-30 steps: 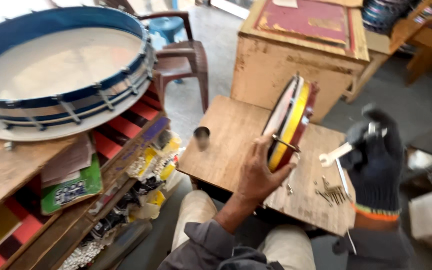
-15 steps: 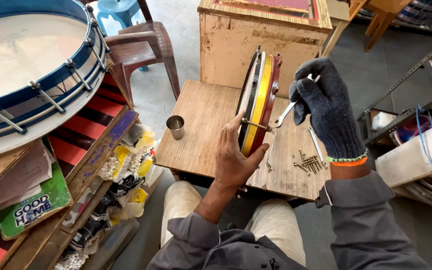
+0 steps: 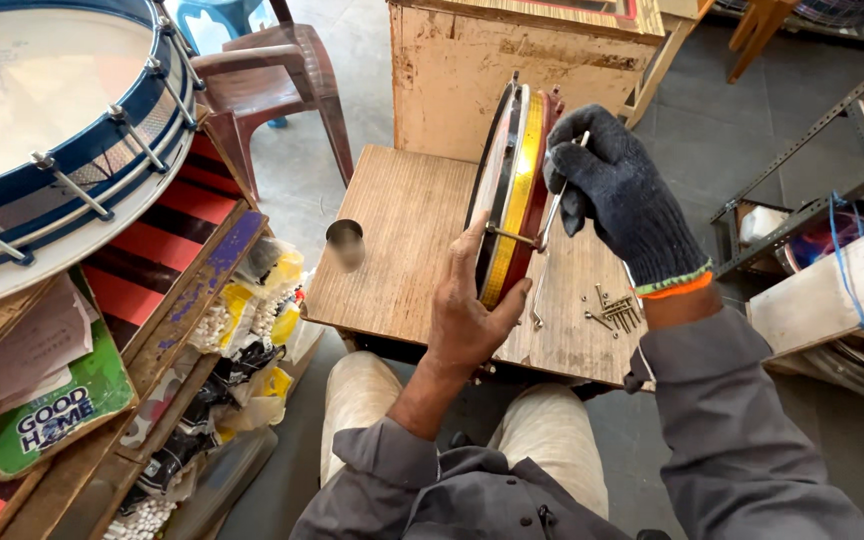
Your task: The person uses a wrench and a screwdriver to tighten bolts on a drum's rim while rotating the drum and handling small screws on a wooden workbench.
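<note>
I hold a small frame drum (image 3: 512, 190) upright on its edge on the low wooden table (image 3: 402, 230) in front of my knees. Its rim shows in bands: a dark outer hoop, a yellow band in the middle and a dark red shell on the side toward my right hand, with a pale skin facing away to my left. A thin metal tension hook (image 3: 514, 238) crosses the rim just above my left thumb. My left hand (image 3: 467, 315), bare, is closed around the drum's lower edge, fingers behind it and thumb up against the yellow band. My right hand (image 3: 617, 205), in a dark knitted glove with a green and orange cuff, is closed on a slim metal tool (image 3: 557, 200) whose tip lies against the hook at the rim. Just below my right wrist a little heap of screws (image 3: 614, 310) lies on the table, and a small metal cup (image 3: 345, 243) stands well off to the left of my left hand. Farther left of that hand, on the striped red shelf, a flat green packet (image 3: 62, 410) with a white label lies under sheets of paper, and below it clear plastic bags (image 3: 252, 320) with yellow patches and white beads are stuffed into the rack. Above them rests a big blue-rimmed drum (image 3: 52, 130) with metal rods.
</note>
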